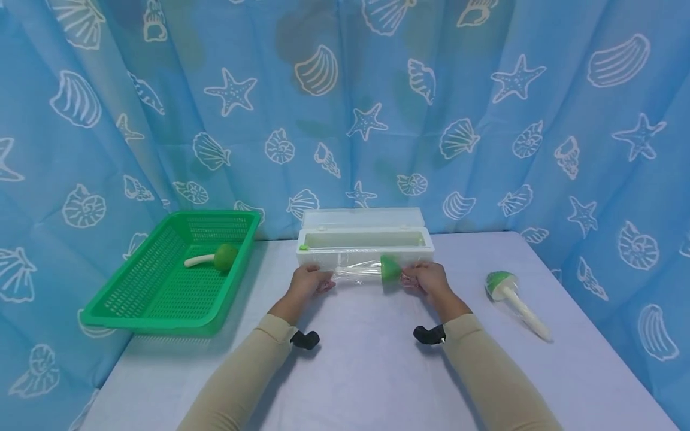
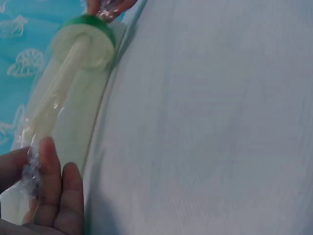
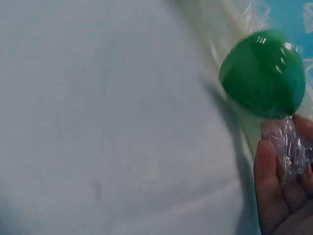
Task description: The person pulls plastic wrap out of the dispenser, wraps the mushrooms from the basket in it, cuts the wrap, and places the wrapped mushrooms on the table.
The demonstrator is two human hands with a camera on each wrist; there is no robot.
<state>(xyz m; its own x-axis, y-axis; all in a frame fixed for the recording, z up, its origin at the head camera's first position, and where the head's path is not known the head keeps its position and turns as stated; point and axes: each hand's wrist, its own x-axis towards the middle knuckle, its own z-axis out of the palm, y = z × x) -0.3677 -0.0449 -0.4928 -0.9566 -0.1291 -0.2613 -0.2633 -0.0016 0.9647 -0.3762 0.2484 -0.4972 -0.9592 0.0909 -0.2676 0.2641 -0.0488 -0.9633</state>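
A mushroom-shaped piece with a green cap (image 1: 389,269) and a long white stem (image 2: 66,78) is wrapped in clear cling film (image 1: 356,270). It is stretched sideways between both hands, in front of a white cling film dispenser (image 1: 366,258) whose lid stands raised. My left hand (image 1: 308,284) pinches the gathered film at the stem end; thumb and fingers show around it in the left wrist view. At the cap end, my right hand (image 1: 428,278) pinches the bunched film just beyond the cap, also visible in the right wrist view.
On the left stands a green basket (image 1: 215,311) with an unwrapped green-capped mushroom (image 1: 225,257) inside. Another mushroom (image 1: 520,305), in film, lies on the white-covered table (image 1: 366,371) at the right. A blue shell-print curtain (image 1: 345,167) hangs behind.
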